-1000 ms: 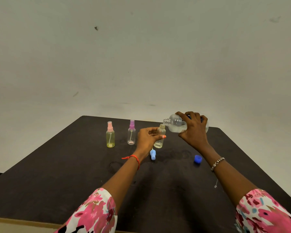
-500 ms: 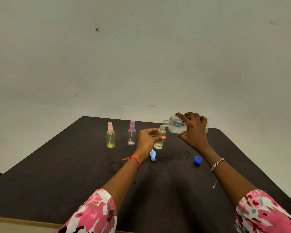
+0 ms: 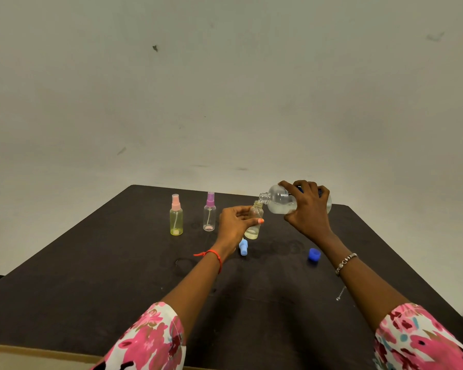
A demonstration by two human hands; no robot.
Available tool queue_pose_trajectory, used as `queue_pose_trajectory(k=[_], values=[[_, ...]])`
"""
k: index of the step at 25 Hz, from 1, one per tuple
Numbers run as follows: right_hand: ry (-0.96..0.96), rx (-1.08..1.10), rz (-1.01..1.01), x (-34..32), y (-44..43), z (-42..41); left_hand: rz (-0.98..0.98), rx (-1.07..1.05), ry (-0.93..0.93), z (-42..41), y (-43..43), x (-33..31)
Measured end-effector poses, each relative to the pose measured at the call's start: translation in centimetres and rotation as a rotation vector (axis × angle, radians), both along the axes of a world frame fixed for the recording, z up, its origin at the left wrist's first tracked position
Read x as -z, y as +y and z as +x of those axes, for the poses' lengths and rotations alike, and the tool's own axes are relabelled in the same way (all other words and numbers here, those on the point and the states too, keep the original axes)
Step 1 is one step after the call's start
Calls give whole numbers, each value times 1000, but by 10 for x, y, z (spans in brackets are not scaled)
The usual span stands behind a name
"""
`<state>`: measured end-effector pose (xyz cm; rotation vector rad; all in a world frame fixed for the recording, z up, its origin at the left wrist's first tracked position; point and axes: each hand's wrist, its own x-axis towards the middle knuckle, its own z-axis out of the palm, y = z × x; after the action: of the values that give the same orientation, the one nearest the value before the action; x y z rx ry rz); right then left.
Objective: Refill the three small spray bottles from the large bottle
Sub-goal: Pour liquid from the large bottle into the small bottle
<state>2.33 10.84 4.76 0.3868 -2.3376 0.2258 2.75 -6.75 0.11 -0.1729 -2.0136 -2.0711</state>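
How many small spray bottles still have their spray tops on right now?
2: the yellow bottle and the purple-topped bottle, standing at the table's far left. The third bottle, in the left hand, is open.

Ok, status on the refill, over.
Left hand steadies open small bottle. Right hand tips large bottle, mouth at its neck. Blue cap and sprayer top lie nearby, nothing blocking.

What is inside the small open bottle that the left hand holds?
The small open bottle shows a little pale liquid at its bottom. The left hand covers part of its side, so the exact level is unclear. Its neck has no sprayer.
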Motion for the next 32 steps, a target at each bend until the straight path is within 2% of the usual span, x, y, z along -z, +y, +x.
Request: queue_pose_trajectory(k=[32], values=[[11, -13, 6, 0, -1, 3, -17, -11, -10, 5, 0, -1]])
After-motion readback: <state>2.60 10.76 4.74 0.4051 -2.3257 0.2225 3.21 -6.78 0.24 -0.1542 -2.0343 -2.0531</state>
